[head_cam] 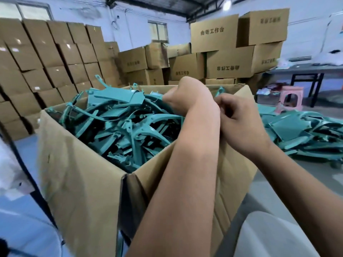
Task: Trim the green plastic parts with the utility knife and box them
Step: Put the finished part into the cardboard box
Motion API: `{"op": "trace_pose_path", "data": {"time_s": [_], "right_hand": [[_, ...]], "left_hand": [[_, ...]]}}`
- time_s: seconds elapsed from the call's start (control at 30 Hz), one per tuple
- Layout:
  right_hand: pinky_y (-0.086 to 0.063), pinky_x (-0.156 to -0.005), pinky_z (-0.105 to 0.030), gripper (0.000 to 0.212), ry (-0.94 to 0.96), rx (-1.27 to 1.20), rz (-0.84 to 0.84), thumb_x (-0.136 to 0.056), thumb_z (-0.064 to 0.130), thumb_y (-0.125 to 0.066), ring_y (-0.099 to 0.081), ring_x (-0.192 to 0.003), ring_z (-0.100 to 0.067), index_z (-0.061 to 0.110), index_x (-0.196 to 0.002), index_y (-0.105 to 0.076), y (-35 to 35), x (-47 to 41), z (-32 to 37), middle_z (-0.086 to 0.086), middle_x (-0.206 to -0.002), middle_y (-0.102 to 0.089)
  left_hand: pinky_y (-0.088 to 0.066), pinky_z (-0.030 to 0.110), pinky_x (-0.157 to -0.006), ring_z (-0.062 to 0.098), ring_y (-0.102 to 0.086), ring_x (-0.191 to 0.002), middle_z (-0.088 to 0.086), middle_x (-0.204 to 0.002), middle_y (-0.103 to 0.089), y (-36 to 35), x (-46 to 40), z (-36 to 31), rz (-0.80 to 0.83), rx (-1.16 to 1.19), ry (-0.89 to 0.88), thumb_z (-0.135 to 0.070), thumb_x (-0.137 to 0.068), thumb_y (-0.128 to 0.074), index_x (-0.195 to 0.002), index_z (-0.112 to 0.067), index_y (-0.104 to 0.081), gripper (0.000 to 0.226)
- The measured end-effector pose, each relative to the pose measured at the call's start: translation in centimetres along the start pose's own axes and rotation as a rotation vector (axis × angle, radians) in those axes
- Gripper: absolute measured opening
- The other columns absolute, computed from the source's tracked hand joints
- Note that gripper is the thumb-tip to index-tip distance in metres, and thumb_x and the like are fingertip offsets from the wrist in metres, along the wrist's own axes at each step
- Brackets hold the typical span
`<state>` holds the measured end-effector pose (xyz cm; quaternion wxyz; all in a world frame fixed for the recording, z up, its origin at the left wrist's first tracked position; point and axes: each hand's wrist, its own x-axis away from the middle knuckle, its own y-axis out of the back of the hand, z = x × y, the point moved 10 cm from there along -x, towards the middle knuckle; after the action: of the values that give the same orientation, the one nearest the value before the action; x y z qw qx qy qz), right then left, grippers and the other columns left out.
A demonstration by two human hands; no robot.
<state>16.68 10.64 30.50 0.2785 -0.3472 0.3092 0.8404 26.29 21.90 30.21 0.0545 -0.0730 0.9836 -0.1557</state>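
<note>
Centre of frame, over the open box point(81, 171); both hands reach in above the heap of green parts point(126, 130); left hand point(183, 101) curled, its grip seemingly on the edge of a flat part point(118, 96) at the top of the heap, though the fingers are hidden behind the wrist, so cannot tell for sure; right hand point(239, 119) loosely curled just beside the left wrist, grip narrow, holding nothing visible; no knife in view. Judgement: step is lifting one part out; best to free it from the tangled arcs before pulling, lest others drag over the rim. More parts, a loose pile point(304, 134), lie at right of frame, well apart from either grip.
</note>
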Motion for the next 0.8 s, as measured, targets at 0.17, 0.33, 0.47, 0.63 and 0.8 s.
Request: {"op": "trace_pose_path", "data": {"time_s": [0.17,0.33,0.47,0.63,0.8], "right_hand": [[-0.037,-0.059,-0.042,0.011,-0.288,-0.238,-0.161,-0.095,-0.001,-0.061,-0.046,-0.068,-0.017,0.007,-0.089,-0.067,3.0,3.1,-4.9,-0.023,-0.072,-0.057],[-0.034,-0.054,-0.029,0.024,-0.663,-0.123,-0.235,-0.088,-0.007,-0.054,-0.043,-0.053,-0.010,0.008,-0.069,-0.057,8.3,10.5,-14.8,0.006,-0.052,-0.051],[-0.041,-0.048,-0.032,0.011,-0.927,0.096,-0.226,-0.080,0.003,-0.054,-0.056,-0.055,-0.023,0.008,-0.075,-0.063,13.3,16.2,-21.8,-0.005,-0.059,-0.065],[-0.051,-0.080,-0.041,0.016,-0.950,0.897,-0.072,-0.086,0.024,-0.063,-0.062,-0.099,-0.037,0.011,-0.094,-0.065,20.7,18.7,-26.2,-0.014,-0.097,-0.070],[-0.018,-0.120,-0.064,0.074,-1.003,1.487,0.374,-0.078,0.030,-0.079,-0.021,-0.151,-0.039,0.025,-0.143,-0.044,26.3,22.3,-30.2,-0.017,-0.153,-0.037]], "left_hand": [[-0.037,0.010,-0.060,0.004,-0.049,-0.067,-0.009,-0.075,-0.052,-4.3,5.7,-2.5,0.104,0.040,-0.449,-0.006,-0.087,-0.056,-0.088,-0.013,-0.052,0.009],[-0.038,0.008,-0.059,0.001,-0.053,-0.066,-0.012,-0.071,-0.055,-11.8,12.0,6.0,0.478,-0.164,-0.473,-0.009,-0.085,-0.060,-0.083,-0.022,-0.051,0.016],[-0.047,0.028,-0.068,0.017,-0.059,-0.079,-0.008,-0.080,-0.061,-15.8,14.0,17.3,0.677,-0.541,-0.235,-0.011,-0.080,-0.053,-0.082,-0.024,-0.050,0.013],[-0.041,0.028,-0.066,0.027,-0.062,-0.087,0.001,-0.091,-0.069,-19.4,17.9,26.4,0.964,-0.807,-0.093,-0.010,-0.079,-0.050,-0.086,-0.020,-0.060,0.016],[-0.045,0.027,-0.062,0.028,-0.065,-0.085,0.008,-0.098,-0.073,-22.5,23.3,30.7,1.144,-0.871,-0.024,-0.013,-0.087,-0.050,-0.097,-0.016,-0.064,0.018]]}}
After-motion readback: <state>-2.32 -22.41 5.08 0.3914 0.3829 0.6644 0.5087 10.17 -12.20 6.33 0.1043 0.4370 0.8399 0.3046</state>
